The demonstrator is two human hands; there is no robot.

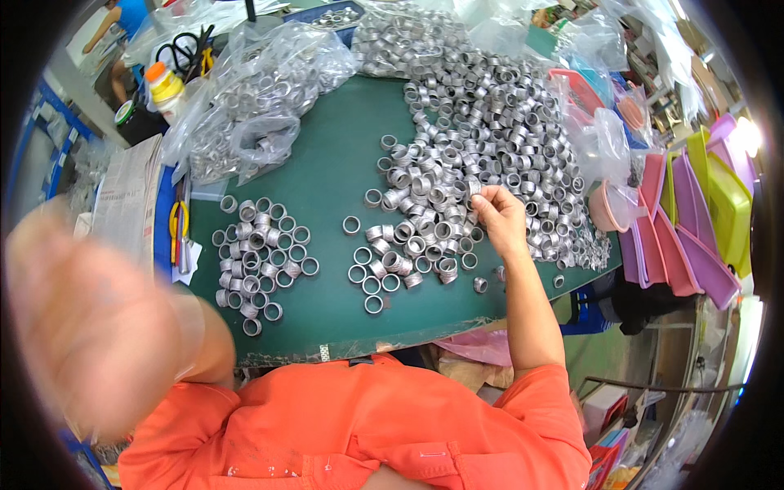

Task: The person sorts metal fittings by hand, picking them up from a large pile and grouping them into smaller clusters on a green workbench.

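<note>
Grey metal rings (255, 242) sit loose on bench (327, 155); right hand (503, 219) pinches one at the big heap (510, 135).
Likely light, stiff, maybe slick: finger and thumb across outer wall. Left hand (102, 318) blurred near lens, can't tell grip.

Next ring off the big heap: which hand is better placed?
Likely right: the right hand is at the large ring heap, while the left hand is raised, blurred, close to the camera.

Lime-green bin (728, 208) beside purple bin (709, 268)
</note>
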